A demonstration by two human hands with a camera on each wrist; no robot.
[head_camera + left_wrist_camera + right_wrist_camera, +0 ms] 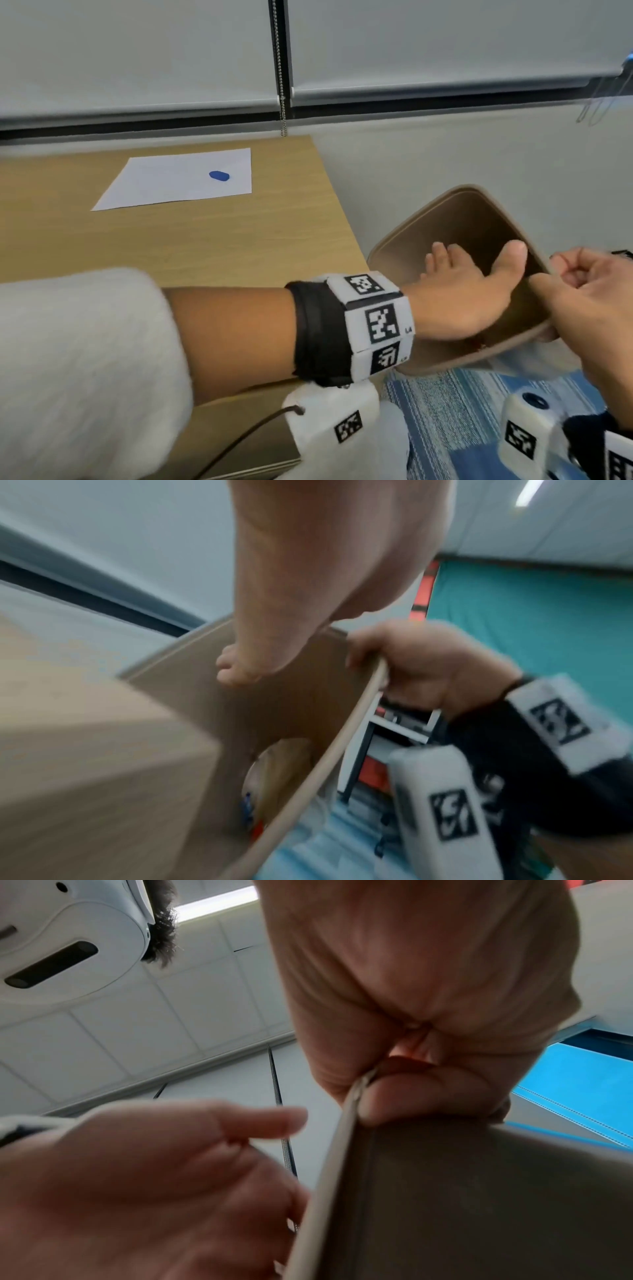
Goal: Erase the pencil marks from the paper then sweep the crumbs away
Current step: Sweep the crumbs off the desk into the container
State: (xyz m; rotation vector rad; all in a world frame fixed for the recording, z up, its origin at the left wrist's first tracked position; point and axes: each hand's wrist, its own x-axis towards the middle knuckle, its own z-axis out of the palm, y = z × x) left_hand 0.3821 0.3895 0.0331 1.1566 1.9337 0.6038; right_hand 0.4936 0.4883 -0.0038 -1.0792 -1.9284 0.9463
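A white sheet of paper (178, 180) lies at the far side of the wooden table (205, 246), and a small blue eraser (219, 176) rests on it. Beside the table's right edge hangs a tilted brown bin (472, 219), its opening turned towards me. My right hand (551, 277) pinches the bin's near rim, as the right wrist view shows (363, 1093). My left hand (474, 263) reaches over the table edge into the bin's mouth with thumb spread and fingers loose, and I see nothing in it. Pencil marks and crumbs are too faint to make out.
A window blind with a bead chain (281, 102) hangs behind the table. Blue striped fabric (455, 411) lies below the bin. In the left wrist view some rubbish (260, 777) sits at the bin's bottom.
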